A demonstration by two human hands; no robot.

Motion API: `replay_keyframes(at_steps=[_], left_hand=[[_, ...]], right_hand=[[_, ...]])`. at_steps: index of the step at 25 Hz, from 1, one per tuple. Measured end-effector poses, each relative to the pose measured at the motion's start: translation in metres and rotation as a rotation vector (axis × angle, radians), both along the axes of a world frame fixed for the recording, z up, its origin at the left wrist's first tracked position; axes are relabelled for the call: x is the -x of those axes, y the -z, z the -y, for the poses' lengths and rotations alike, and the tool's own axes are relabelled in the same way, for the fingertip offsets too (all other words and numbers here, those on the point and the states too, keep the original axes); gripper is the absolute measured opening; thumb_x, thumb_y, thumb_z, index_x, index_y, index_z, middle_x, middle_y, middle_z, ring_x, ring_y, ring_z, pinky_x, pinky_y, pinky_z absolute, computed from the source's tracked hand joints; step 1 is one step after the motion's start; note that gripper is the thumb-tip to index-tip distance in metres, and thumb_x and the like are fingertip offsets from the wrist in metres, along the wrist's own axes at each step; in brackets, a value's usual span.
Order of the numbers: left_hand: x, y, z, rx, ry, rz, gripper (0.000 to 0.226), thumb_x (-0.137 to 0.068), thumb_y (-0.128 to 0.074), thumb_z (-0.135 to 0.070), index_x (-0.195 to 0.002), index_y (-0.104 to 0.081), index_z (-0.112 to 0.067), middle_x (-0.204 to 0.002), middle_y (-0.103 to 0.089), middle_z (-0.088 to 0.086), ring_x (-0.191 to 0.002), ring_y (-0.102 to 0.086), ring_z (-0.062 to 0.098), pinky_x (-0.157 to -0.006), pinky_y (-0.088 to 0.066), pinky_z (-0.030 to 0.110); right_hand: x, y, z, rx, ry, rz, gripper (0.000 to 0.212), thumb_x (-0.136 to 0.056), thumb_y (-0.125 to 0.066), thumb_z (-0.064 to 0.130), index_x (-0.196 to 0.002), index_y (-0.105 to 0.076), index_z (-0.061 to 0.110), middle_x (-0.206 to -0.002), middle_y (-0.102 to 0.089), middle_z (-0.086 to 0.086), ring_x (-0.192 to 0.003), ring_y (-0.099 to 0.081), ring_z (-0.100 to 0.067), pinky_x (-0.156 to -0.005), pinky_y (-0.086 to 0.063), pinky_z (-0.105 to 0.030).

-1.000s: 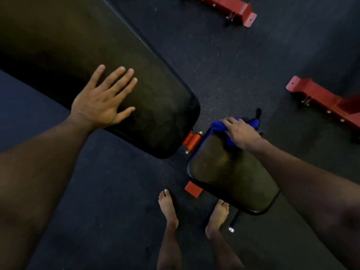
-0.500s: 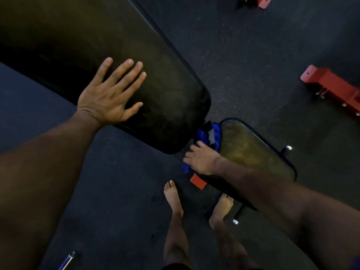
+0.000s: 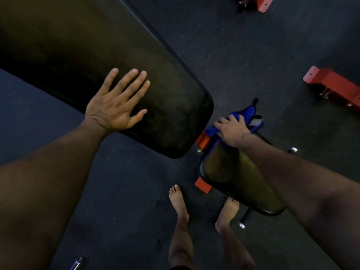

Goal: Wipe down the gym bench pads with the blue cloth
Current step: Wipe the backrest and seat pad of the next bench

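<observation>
While the left hand (image 3: 116, 106) lies flat, fingers (image 3: 134, 82) spread wide, on the long back pad (image 3: 97, 51), apparently as a brace, the right hand (image 3: 232, 129) presses the blue cloth (image 3: 247, 114), fingers curled over it, against the seat pad's (image 3: 233, 172) upper end.

Bare forearms (image 3: 58, 162) on both sides, thick and smooth, faintly shadowed along the muscle. Left hand (image 3: 115, 108) broad-backed, with raised tendons fanning toward the knuckles, fine creases across the wrist and short pale nails; right hand (image 3: 232, 129) smaller in view, knuckles ridged, finer detail lost in the dim light. Lower down, bare lower legs (image 3: 180, 240) and bare feet, toes plainly separate on the left foot (image 3: 178, 201), partly hidden on the right foot (image 3: 228, 211), with a dark strip of clothing (image 3: 178, 267) just at the bottom edge, too little showing to tell the garment.
</observation>
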State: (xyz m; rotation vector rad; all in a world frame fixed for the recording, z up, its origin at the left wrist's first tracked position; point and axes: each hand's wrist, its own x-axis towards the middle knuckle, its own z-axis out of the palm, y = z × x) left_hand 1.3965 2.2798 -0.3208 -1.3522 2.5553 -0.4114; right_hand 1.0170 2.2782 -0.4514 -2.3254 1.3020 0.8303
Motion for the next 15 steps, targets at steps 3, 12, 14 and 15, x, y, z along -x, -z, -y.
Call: replay_keyframes(at_steps=[3, 12, 14, 15], left_hand=[[-0.001, -0.001, 0.000, -0.004, 0.002, -0.011, 0.075, -0.104, -0.024, -0.056, -0.163, -0.017, -0.010, -0.171, -0.007, 0.011, -0.158, -0.009, 0.030, -0.126, -0.002, 0.056], [0.006, -0.026, -0.006, -0.098, -0.047, -0.005, 0.081, -0.099, -0.021, -0.064, -0.162, -0.023, -0.013, -0.171, -0.009, 0.008, -0.158, -0.002, 0.023, -0.127, -0.001, 0.054], [0.013, -0.045, -0.006, -0.210, -0.142, 0.063, 0.080, -0.100, -0.014, -0.066, -0.163, -0.018, -0.017, -0.172, -0.001, 0.005, -0.159, 0.002, 0.023, -0.127, 0.004, 0.053], [0.018, -0.057, -0.005, -0.310, -0.215, 0.060, 0.077, -0.102, -0.016, -0.065, -0.163, -0.017, -0.018, -0.172, 0.001, 0.004, -0.159, 0.004, 0.022, -0.126, 0.007, 0.052]], right_hand=[[-0.026, -0.008, -0.060, -0.033, -0.202, 0.136, 0.041, -0.099, -0.045, 0.037, -0.138, -0.047, 0.028, -0.138, -0.052, 0.002, -0.134, -0.039, -0.029, -0.116, -0.016, -0.056], [-0.071, -0.086, -0.135, -0.424, -0.026, 0.494, 0.029, -0.102, -0.049, 0.030, -0.129, -0.052, 0.020, -0.125, -0.060, -0.006, -0.119, -0.055, -0.028, -0.101, -0.040, -0.049], [-0.065, -0.136, -0.141, -0.427, 0.188, 0.705, 0.027, -0.101, -0.051, 0.026, -0.127, -0.055, 0.019, -0.123, -0.056, -0.004, -0.117, -0.055, -0.021, -0.102, -0.042, -0.046], [-0.059, -0.162, -0.144, -0.408, 0.261, 0.783, 0.028, -0.102, -0.051, 0.025, -0.129, -0.055, 0.019, -0.126, -0.053, -0.002, -0.120, -0.053, -0.016, -0.107, -0.040, -0.039]])
